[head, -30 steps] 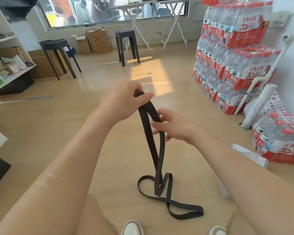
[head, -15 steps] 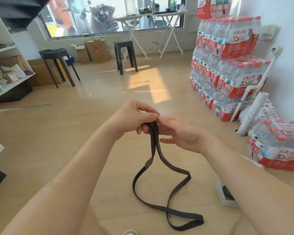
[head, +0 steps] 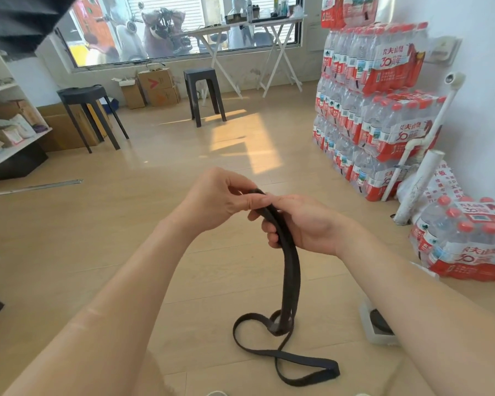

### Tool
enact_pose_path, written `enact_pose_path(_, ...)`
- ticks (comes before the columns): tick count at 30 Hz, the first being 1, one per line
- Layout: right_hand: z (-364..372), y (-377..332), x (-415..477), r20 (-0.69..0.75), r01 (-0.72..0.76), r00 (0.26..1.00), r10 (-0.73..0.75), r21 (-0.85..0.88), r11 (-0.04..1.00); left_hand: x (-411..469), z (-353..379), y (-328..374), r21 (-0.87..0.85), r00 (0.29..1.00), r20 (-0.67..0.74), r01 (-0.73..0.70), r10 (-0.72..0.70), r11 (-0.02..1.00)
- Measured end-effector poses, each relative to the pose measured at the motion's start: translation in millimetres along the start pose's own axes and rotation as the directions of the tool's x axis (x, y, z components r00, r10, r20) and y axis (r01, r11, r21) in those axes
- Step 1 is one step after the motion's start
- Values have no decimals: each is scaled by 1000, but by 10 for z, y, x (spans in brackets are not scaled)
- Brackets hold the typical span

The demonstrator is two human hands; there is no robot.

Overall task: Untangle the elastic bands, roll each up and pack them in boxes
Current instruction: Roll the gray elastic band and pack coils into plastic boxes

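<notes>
A long black elastic band (head: 290, 278) hangs doubled from both hands and ends in loose loops on the wooden floor. My left hand (head: 215, 202) pinches its folded top end between thumb and fingers. My right hand (head: 303, 224) sits just to the right, its fingers curled round the two strands below the fold. A small white box (head: 379, 330) with a dark rolled band inside lies on the floor under my right forearm, partly hidden.
Stacked packs of bottled water (head: 377, 110) line the right wall, with one more pack (head: 466, 241) near my right arm. White pipes (head: 417, 181) lean there. Two black stools (head: 92, 110) (head: 203, 92), cardboard boxes (head: 155, 87) and a shelf (head: 9, 132) stand further back.
The hands came together at the band's top end and the right hand closed round both strands. The wide loop below narrowed, and the lower part gathered into loops on the floor.
</notes>
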State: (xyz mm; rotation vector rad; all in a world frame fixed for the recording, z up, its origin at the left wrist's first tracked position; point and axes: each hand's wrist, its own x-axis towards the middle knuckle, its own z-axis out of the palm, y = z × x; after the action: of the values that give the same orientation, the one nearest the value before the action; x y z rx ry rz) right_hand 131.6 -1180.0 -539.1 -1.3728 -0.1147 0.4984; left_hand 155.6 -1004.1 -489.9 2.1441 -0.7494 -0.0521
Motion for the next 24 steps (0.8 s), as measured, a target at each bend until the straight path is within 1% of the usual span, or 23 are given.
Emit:
enact_pose_path(2,-43,10,-19,21,20,1000,-18,-87,996,24,12,49,84,1000,-25,7,-5,996)
enact_pose_path(4,-57,25,-32,-34,84,995,-92,-188,979,48,18,78,203,998,-54,40,-29,978)
enact_pose_path(6,-52,34,-44,-58,148,984,-167,-244,958,62,2,69,237,993,-103,89,-66,967)
enact_pose_path(9,-10,37,-72,1,148,988,-154,-295,944,69,-17,24,215,979,-149,171,-141,961)
enact_pose_path(10,13,44,-74,1,149,988,-157,-330,932,69,-9,8,213,975,-155,189,-157,959)
enact_pose_path(12,70,68,-51,-71,161,977,-204,-388,907,65,6,-26,161,974,-139,202,-180,966)
enact_pose_path(14,135,101,-14,-168,173,951,-259,-404,898,44,2,-51,45,980,-69,191,-188,981)
enact_pose_path(16,180,129,21,-243,191,919,-310,-415,890,23,-6,-72,-68,986,-18,165,-167,984)
enact_pose_path(17,197,140,34,-262,201,905,-334,-429,881,22,-8,-84,-98,988,-21,153,-155,983)
enact_pose_path(19,224,150,60,-271,217,893,-359,-440,871,32,11,-95,-130,984,-80,148,-159,981)
enact_pose_path(22,269,148,92,-268,223,891,-367,-446,867,69,60,-88,-136,954,-203,197,-222,971)
enact_pose_path(24,280,142,109,-279,226,879,-386,-469,854,89,80,-78,-139,939,-233,225,-252,964)
